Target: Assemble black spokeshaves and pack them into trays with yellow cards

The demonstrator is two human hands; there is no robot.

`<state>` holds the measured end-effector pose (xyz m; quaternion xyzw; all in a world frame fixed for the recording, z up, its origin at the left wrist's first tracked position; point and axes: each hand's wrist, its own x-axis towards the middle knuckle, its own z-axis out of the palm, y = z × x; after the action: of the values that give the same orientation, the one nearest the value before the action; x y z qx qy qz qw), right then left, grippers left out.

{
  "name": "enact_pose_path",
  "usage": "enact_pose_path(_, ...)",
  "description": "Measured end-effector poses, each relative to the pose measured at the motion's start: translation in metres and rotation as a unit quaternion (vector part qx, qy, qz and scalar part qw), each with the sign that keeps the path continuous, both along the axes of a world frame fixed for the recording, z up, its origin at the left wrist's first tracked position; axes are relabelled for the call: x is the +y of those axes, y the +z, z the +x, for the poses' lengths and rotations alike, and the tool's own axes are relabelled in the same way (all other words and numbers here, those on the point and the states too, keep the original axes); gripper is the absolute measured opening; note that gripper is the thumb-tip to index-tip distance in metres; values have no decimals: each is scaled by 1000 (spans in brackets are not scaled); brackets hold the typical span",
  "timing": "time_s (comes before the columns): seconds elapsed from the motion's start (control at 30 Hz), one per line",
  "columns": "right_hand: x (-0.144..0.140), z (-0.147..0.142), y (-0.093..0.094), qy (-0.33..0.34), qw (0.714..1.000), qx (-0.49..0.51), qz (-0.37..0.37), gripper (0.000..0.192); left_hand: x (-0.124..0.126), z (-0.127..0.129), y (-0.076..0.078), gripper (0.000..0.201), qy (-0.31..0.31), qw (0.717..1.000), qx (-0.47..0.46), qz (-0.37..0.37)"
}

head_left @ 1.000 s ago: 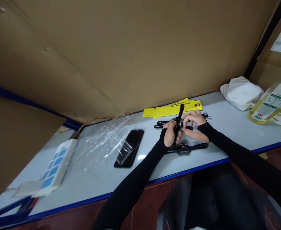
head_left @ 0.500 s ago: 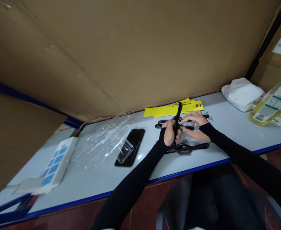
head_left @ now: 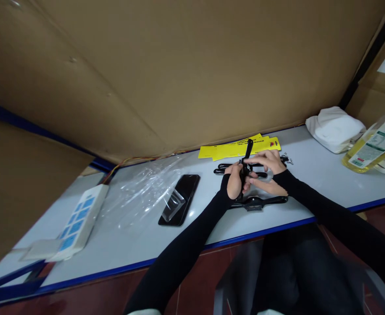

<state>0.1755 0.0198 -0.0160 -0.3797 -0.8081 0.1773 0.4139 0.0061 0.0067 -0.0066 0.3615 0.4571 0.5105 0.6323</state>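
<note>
The left hand (head_left: 234, 183) is clenched around a black two-handled tool (head_left: 246, 162), holding it upright just above the surface (head_left: 277, 218), one handle pointing up toward the yellow cards (head_left: 234, 150). The right hand (head_left: 267, 166) pinches at the middle of that tool with its fingertips; whatever small part it grips is hidden. A second black tool (head_left: 256, 202) lies flat just below both hands, and a third (head_left: 225, 168) lies behind them.

The small part could slip from the fingertips and roll among the tools, since the grip is only a pinch. If the tool carries a blade, a finger nearby could be nicked.

The yellow cards bear black print, too small to read. The oil bottle (head_left: 372, 146) carries a green-and-white label, also unreadable.
</note>
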Motion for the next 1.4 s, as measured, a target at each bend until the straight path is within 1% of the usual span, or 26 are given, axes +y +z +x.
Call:
enact_pose_path(0.03, 0, 0, -1, 9, 1000, -4, 4, 12, 0, 0, 1, 30, -1, 1000, -1, -3)
enact_pose_path(0.07, 1, 0, -1, 19, 1000, -6, 5, 6, 0, 0, 2, 31, -6, 1000, -2, -2)
enact_pose_path(0.13, 2, 1, -2, 26, 1000, -2, 3, 13, -1, 1, 3, 30, -18, 1000, -1, 7)
enact_pose_path(0.17, 2, 2, -1, 21, 1000, 1, 0, 9, -1, 1, 4, 30, -19, 1000, 0, 10)
enact_pose_path(0.2, 2, 3, -1, 11, 1000, 3, -4, 9, -2, 1, 4, 29, -18, 1000, 1, 9)
enact_pose_path(0.27, 2, 4, 1, 0, 1000, -1, -13, 30, -2, 1, 4, 27, -6, 1000, 3, 0)
enact_pose_path(0.3, 1, 4, 2, 6, 1000, -5, -17, 33, -2, 1, 3, 25, -1, 1000, 4, -3)
enact_pose_path(0.37, 1, 5, 4, 40, 999, -3, -27, 19, -2, 1, 1, 23, -3, 1000, 4, 4)
enact_pose_path(0.4, 0, 5, 5, 56, 998, 2, -31, 15, -2, 1, 0, 23, -7, 1000, 3, 11)
enact_pose_path(0.43, 0, 5, 5, 63, 997, 8, -34, 17, -1, 1, -1, 25, -10, 1000, 0, 16)
enact_pose_path(0.5, -1, 3, 5, 43, 998, 20, -35, 21, 0, 0, -1, 28, -11, 1000, -3, 18)
enact_pose_path(0.6, -2, 1, 5, 0, 999, 21, -27, 39, -1, -1, -1, 28, -2, 1000, 2, 11)
enact_pose_path(0.63, -2, 1, 5, 5, 999, 21, -26, 37, -2, -1, -1, 26, -4, 1000, 5, 13)
enact_pose_path(0.7, -1, 2, 6, 40, 998, 28, -27, 26, -3, -1, -2, 24, -16, 1000, 11, 19)
enact_pose_path(0.77, 0, 4, 6, 63, 997, 37, -26, 24, -4, 0, -1, 23, -26, 999, 16, 21)
enact_pose_path(0.83, 0, 4, 6, 42, 998, 36, -21, 26, -3, 0, 0, 23, -18, 1000, 13, 14)
enact_pose_path(0.9, -1, 3, 5, 6, 1000, 26, -15, 39, -2, -1, 0, 24, -6, 1000, 6, 8)
enact_pose_path(0.93, -1, 2, 5, -2, 1000, 21, -15, 43, -1, -1, 0, 24, -3, 1000, 4, 10)
enact_pose_path(0.97, 0, 2, 4, 0, 1000, 17, -16, 43, -1, -2, 0, 24, -5, 1000, 5, 14)
enact_pose_path(1.03, 1, 3, 4, 29, 999, 18, -22, 29, -2, -2, -3, 21, -21, 999, 16, 24)
enact_pose_path(1.1, 3, 5, 4, 51, 998, 23, -27, 25, -3, 0, -6, 20, -35, 999, 27, 27)
enact_pose_path(1.17, 4, 6, 5, 42, 998, 22, -29, 30, -3, 2, -7, 21, -31, 999, 27, 24)
enact_pose_path(1.27, 2, 5, 5, 8, 1000, 11, -27, 45, 0, 3, -6, 17, -6, 1000, 12, 13)
enact_pose_path(1.3, 1, 4, 5, 9, 1000, 8, -25, 42, 1, 3, -5, 15, -2, 1000, 10, 10)
enact_pose_path(1.37, 1, 4, 4, 35, 999, 9, -21, 29, 3, 1, -5, 14, 1, 1000, 11, 9)
enact_pose_path(1.4, 2, 5, 4, 49, 998, 11, -22, 28, 4, 1, -5, 14, -1, 1000, 13, 11)
